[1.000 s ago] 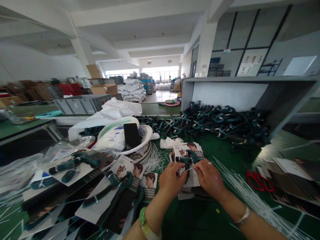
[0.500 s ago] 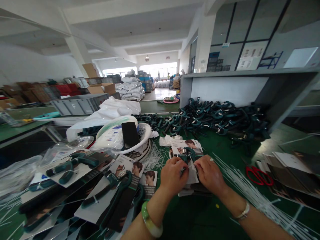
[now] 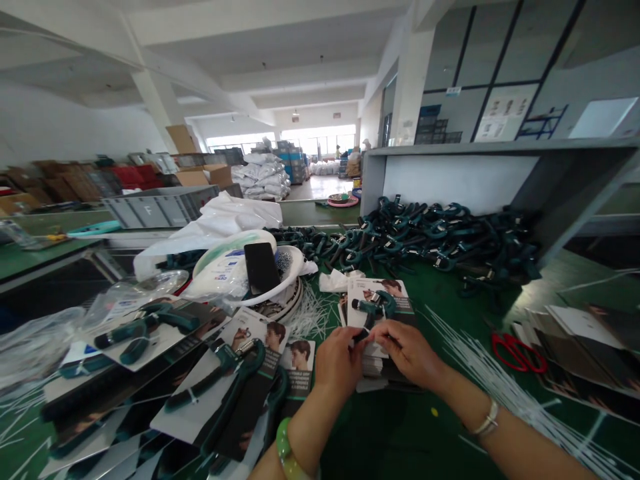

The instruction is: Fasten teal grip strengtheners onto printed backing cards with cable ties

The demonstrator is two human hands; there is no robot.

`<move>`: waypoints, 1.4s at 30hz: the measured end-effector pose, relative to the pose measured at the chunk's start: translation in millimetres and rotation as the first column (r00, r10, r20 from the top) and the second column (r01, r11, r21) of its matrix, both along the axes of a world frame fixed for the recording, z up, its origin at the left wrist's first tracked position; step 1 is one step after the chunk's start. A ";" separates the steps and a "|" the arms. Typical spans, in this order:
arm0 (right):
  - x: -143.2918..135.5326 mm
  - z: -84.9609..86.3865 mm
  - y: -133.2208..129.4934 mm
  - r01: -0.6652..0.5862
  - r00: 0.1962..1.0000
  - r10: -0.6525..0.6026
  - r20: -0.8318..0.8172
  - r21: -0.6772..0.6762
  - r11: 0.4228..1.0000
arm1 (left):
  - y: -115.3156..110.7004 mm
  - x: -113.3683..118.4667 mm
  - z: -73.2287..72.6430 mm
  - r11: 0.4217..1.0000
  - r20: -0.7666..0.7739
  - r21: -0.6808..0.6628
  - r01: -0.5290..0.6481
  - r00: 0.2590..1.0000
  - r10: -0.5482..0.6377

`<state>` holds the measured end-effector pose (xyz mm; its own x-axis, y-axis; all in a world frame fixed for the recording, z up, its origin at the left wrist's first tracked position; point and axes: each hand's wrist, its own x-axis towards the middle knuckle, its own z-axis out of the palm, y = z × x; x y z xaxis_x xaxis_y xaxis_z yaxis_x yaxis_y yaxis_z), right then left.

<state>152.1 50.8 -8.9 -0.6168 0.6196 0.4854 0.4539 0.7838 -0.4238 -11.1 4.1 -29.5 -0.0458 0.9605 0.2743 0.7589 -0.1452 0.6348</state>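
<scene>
At lower center, our left hand (image 3: 340,357) pinched the handle of a dark green hand gripper (image 3: 379,307) — it lay over a printed card (image 3: 357,288). Our right hand (image 3: 407,350) met it there, fingertips pressed together; what they pinched, we could not tell. Red scissors (image 3: 517,353) lay at right.

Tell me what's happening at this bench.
A person's left hand and right hand pinch a thin white tie at the handle of a green hand gripper, over a stack of printed cards. Carded grippers lie to the left; a heap of loose ones sits behind.
</scene>
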 end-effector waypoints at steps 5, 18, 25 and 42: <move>3.7 5.5 -1.9 0.065 0.937 -0.098 0.336 0.108 0.992 | 1.5 -3.6 2.9 0.997 -0.001 -0.025 -0.074 0.997 0.074; 7.7 -9.8 -12.5 0.125 0.946 -0.151 0.288 0.109 0.986 | 18.8 14.3 11.2 0.976 -0.124 -0.113 -0.186 0.977 0.172; 3.0 -19.1 -21.1 0.218 0.960 -0.241 0.139 0.164 0.962 | 16.8 10.9 12.6 0.982 -0.196 -0.102 -0.160 0.971 0.138; 199.3 -19.1 35.1 0.843 0.405 -0.625 0.667 -0.009 0.537 | 9.7 18.1 7.4 0.982 -0.300 -0.031 -0.188 0.939 0.170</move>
